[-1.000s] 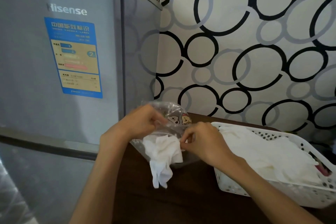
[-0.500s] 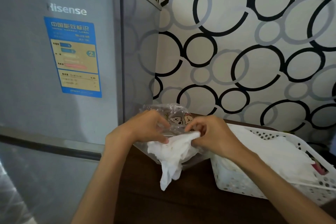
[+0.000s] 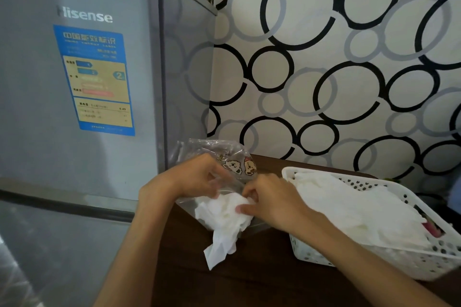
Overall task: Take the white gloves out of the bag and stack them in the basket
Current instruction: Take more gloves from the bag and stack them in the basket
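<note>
A clear plastic bag with cartoon prints stands at the back left of the dark wooden table. A crumpled white glove hangs half out of its mouth, its fingers dangling toward the table. My left hand holds the bag's upper edge. My right hand pinches the glove's right side with thumb and fingers. A white perforated basket sits to the right, with several white gloves piled inside.
A grey fridge with a blue label stands at the left, right next to the table. Circle-patterned wallpaper covers the wall behind. Something pink shows in the basket's right end.
My right hand has regripped the glove lower and more bunched at the bag's mouth. The glove hangs a little further out than before. My left hand stays on the bag.
</note>
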`<state>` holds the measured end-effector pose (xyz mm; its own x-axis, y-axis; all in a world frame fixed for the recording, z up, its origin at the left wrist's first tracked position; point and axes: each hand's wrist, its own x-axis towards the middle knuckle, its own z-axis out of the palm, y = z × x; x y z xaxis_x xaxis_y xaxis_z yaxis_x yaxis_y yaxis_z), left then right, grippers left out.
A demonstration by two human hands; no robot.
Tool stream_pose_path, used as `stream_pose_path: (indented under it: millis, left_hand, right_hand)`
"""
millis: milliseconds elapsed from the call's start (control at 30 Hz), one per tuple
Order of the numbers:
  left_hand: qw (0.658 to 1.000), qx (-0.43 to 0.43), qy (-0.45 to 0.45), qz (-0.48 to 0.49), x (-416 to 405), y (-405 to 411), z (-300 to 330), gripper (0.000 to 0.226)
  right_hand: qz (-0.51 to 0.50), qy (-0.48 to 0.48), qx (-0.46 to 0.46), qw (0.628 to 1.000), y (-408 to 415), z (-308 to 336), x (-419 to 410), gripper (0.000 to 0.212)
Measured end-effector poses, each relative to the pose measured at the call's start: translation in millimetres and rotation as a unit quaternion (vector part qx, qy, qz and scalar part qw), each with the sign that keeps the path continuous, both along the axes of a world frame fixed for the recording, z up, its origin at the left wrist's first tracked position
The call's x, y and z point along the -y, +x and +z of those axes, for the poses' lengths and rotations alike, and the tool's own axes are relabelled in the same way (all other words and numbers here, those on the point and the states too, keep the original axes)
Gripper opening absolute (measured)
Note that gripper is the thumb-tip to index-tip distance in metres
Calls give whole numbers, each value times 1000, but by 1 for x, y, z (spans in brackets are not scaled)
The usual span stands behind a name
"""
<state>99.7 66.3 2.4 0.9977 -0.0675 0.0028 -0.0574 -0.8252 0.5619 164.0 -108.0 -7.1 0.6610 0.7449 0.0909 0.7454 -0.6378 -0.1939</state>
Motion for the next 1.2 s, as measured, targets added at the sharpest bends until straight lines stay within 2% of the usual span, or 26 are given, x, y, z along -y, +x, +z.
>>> stream_pose_path:
  millis: [100,200,333,433,567,700,800,900,1000,1100,1167,1200]
  left_hand:
    - [1000,-21,-1,3,-3,0,-3,50]
    - [999,-36,10,15,-2,0,-4,54]
    - [998,-38,19,36,-1,3,-10,36]
    - [999,-47,21,15,-2,4,-13,37]
    - [998,-54,16,-7,-3,5,-12,40]
    - [996,-66,-54,-40,2,0,-5,45]
    - [994,-32,-99,-33,7,0,-2,39]
    - [986,28,-161,27,6,6,-7,42]
    - [986,51,-147,52,-5,15,-21,23]
    - [986,46,-143,73,-10,20,-28,18]
    - [984,45,-152,87,-9,23,-30,14]
    - [982,43,-158,98,-9,22,-29,14]
  right_hand:
    - [14,90,-38,995,9,14,2,17]
    - [66,69,-74,993,16,30,9,19]
    - [22,231,-108,967,21,41,16,10]
    - [-5,288,-157,945,23,44,19,13]
    - [-4,258,-245,935,20,39,13,12]
    - [-57,311,-295,902,24,31,1,14]
    - [-66,322,-335,883,24,26,-7,14]
    - [-56,304,-337,889,22,24,-11,14]
    - [-43,287,-324,900,26,18,-6,23]
    - [-30,165,-219,961,29,5,1,53]
    - [-40,97,-150,983,30,-4,1,47]
    - [-45,101,-130,985,32,-7,-1,39]
